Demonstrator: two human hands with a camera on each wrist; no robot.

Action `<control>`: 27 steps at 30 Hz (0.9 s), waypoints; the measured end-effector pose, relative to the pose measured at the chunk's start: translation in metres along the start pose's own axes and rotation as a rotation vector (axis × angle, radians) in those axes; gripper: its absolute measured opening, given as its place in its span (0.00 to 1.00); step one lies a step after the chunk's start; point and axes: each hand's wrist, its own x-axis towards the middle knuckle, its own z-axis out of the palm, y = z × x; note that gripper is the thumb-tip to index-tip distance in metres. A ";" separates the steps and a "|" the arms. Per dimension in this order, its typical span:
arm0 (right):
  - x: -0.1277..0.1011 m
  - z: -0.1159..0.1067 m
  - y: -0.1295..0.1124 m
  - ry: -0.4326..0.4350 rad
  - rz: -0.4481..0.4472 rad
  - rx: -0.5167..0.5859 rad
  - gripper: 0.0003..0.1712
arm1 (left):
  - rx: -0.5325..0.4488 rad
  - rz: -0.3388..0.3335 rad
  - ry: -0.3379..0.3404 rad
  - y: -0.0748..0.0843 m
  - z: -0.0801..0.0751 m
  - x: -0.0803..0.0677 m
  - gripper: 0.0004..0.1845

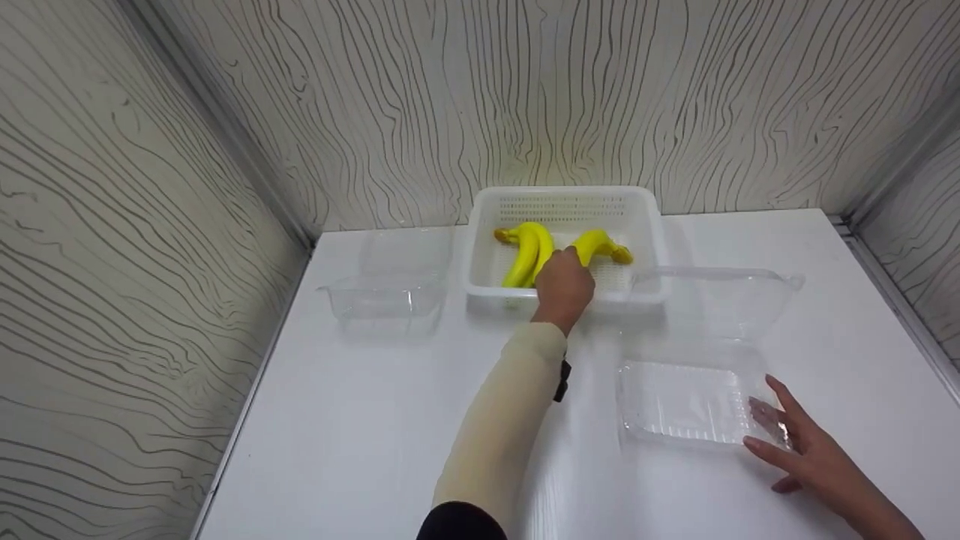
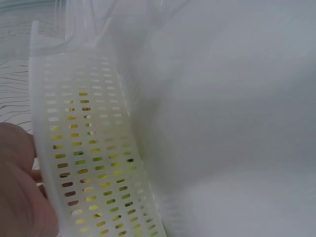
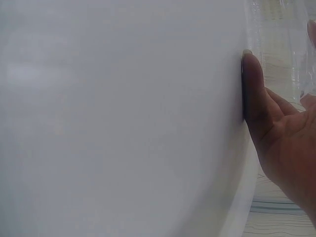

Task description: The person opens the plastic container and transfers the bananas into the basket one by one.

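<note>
Two yellow bananas (image 1: 529,251) are lying in a white slotted basket (image 1: 570,201) at the table's (image 1: 375,420) far edge, the left hand (image 1: 564,289) closing around one. The right hand (image 1: 806,450) is resting flat, fingers straight, against an open clear clamshell (image 1: 679,401); another clear container (image 1: 386,296) is standing left of the basket.

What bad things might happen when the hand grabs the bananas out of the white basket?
The left hand reaches over the white basket's near wall, so lifting the bananas might tip or drag the basket. The open clear container looks light; the right hand touches only its corner with straight fingers, so it may slide when fruit lands.
</note>
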 end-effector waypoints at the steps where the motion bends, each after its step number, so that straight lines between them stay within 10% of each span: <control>1: 0.000 0.000 0.000 -0.002 -0.003 0.005 0.63 | -0.009 0.000 0.003 0.000 -0.001 -0.001 0.12; 12: -0.001 -0.001 0.000 0.004 -0.015 -0.006 0.62 | -0.084 0.036 0.065 -0.008 -0.012 -0.010 0.18; 27: 0.002 -0.003 0.000 -0.020 -0.012 -0.014 0.62 | -0.026 0.345 0.497 -0.044 -0.014 -0.048 0.08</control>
